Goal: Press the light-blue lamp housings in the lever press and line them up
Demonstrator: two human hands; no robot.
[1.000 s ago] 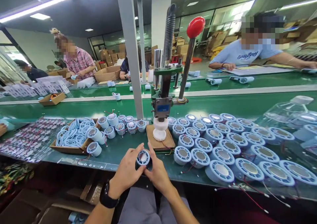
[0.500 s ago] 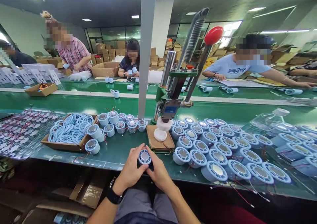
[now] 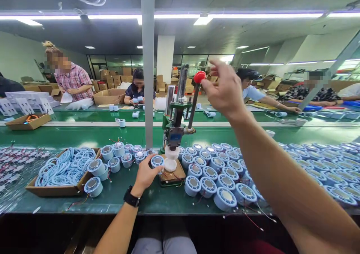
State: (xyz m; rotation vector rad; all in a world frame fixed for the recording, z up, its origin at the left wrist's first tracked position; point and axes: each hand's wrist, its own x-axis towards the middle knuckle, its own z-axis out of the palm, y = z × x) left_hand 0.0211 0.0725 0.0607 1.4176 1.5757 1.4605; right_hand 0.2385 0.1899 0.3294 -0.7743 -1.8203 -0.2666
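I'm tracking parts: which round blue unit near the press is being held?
The round blue unit in the left hand, beside the press; the others nearby stand unheld on the bench.

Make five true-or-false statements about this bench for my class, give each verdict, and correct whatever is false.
1. The left hand holds a blue unit. True.
2. The right hand lies flat on the bench. False: it is raised beside the red knob.
3. A box on the left holds blue rings. True.
4. The watch is on the right wrist. False: it is on the left.
5. The red knob tops a lever. True.
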